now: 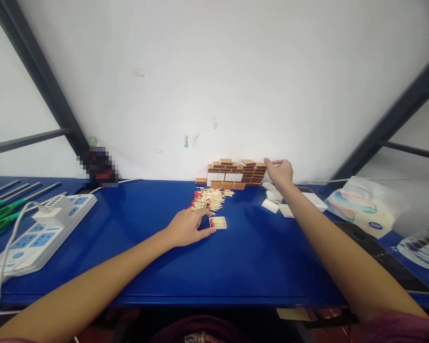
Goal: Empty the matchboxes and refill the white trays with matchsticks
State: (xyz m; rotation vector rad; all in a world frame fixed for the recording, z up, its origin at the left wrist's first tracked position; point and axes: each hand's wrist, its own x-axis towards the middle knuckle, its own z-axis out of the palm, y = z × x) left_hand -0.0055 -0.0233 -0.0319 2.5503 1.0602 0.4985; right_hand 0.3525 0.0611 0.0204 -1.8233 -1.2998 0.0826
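My left hand [188, 226] rests on the blue table [243, 257], thumb and fingers pinched around a small open matchbox tray [218, 222] filled with red-tipped matches. Just behind it lies a loose heap of matches [210, 198]. My right hand [280, 172] reaches far back to the right end of a stack of brown matchboxes [236, 174] against the white wall. Its fingers are closed at the stack's top corner, on something pale I cannot make out. Several white empty trays [276, 202] lie below that hand.
A white and blue power strip [43, 232] with a plug and cable sits at the left. Green-handled tools [3, 209] lie at the far left. A plastic bag [361, 205] and a dark flat device [382, 255] are at the right.
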